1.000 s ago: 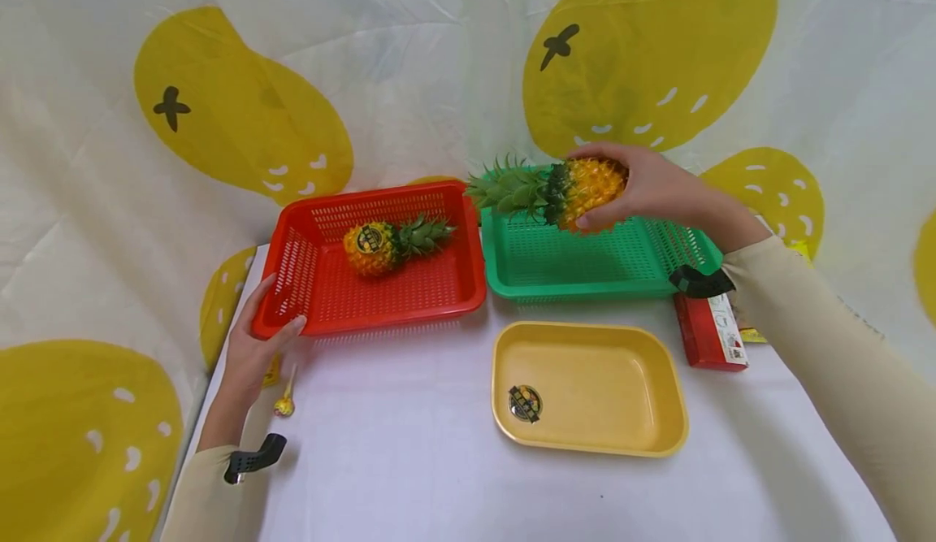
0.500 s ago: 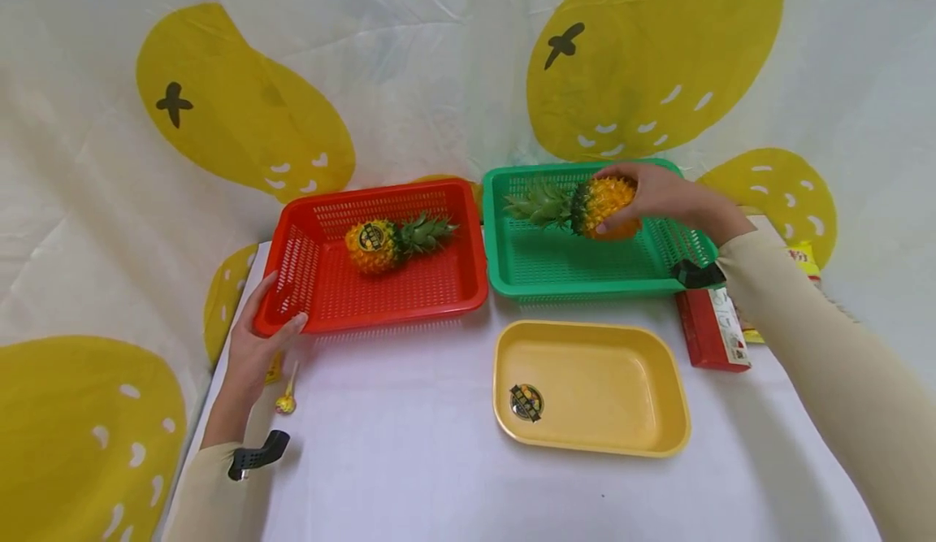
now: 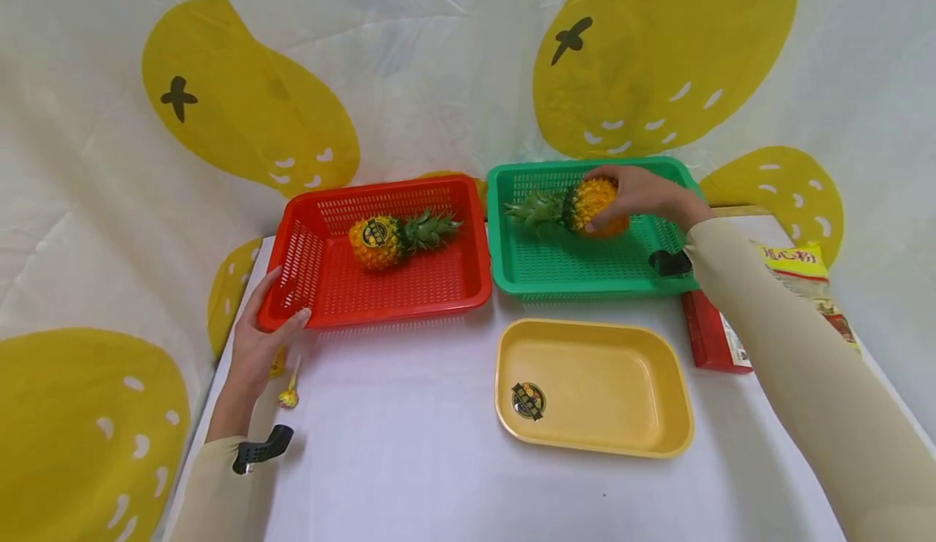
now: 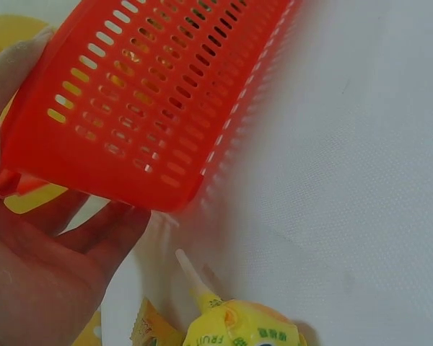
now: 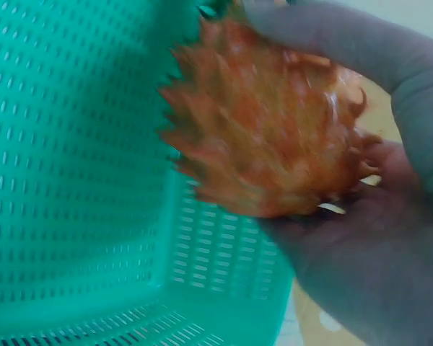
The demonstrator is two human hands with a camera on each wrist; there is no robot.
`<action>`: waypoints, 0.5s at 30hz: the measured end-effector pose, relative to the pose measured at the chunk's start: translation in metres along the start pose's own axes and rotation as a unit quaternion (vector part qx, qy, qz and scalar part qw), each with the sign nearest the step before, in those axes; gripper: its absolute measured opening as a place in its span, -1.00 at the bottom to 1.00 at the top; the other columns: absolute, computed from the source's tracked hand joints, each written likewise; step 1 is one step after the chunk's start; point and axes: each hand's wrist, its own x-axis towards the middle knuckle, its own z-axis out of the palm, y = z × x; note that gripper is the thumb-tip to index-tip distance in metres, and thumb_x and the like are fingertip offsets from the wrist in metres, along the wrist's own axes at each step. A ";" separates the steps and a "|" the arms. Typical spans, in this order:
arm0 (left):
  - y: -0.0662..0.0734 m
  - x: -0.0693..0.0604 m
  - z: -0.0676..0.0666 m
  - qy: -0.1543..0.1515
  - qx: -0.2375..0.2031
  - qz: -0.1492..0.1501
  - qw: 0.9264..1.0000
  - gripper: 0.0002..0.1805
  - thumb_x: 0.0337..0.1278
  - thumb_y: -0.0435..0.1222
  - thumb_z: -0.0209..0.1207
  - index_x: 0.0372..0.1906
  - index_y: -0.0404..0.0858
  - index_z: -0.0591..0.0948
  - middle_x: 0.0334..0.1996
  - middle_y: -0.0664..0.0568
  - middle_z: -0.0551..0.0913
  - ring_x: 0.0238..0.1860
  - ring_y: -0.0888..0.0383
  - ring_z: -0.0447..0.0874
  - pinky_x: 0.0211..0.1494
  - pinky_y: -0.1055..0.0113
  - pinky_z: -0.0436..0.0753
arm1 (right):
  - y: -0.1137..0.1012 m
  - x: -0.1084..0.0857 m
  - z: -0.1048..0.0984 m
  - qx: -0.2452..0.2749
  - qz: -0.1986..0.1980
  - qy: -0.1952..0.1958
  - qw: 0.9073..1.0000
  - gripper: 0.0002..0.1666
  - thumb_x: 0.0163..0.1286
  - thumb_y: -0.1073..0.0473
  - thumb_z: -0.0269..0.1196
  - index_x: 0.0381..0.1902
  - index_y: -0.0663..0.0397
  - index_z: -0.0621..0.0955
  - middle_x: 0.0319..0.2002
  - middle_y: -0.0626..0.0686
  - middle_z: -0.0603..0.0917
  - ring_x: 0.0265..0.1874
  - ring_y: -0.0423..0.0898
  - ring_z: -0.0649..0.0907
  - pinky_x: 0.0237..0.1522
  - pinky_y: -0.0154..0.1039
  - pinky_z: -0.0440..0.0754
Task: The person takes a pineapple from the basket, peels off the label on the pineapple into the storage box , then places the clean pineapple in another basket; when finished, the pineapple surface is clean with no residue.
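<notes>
At the left, my left hand point(image 3: 252, 345) grips the near-left corner of a red basket point(image 3: 398, 313); the left wrist view shows its fingers around the basket's end point(image 4: 86, 158). Inside that basket a pineapple point(image 3: 376, 245) with a round label lies on its side, leaves pointing right. My right hand point(image 3: 647, 191) holds a second pineapple point(image 3: 587, 201) by its body, inside the green basket point(image 3: 592, 288), leaves to the left. In the right wrist view, thumb and fingers wrap this spiky pineapple point(image 5: 267, 122); whether it touches the basket floor, I cannot tell.
A yellow tray point(image 3: 595, 388) with a round sticker sits in front of the green basket. Right of it stand a red box point(image 3: 711, 335) and a yellow-topped food bag point(image 3: 797, 262), partly behind my right arm. A lollipop point(image 3: 288, 397) lies near my left wrist.
My right hand has lowered the pineapple from above the green basket down into it, lastly shifting slightly left. My left hand stays at the red basket's corner.
</notes>
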 end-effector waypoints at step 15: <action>-0.002 0.003 0.000 0.000 -0.002 0.000 1.000 0.00 0.26 -0.07 0.48 0.64 0.49 0.17 0.65 0.22 0.12 0.60 -0.06 0.11 0.35 0.11 0.54 | 0.020 0.014 0.017 -0.074 -0.041 0.027 0.996 0.03 0.22 0.32 0.58 0.54 0.32 0.29 0.49 0.42 0.24 0.39 0.40 0.30 0.28 0.43 0.36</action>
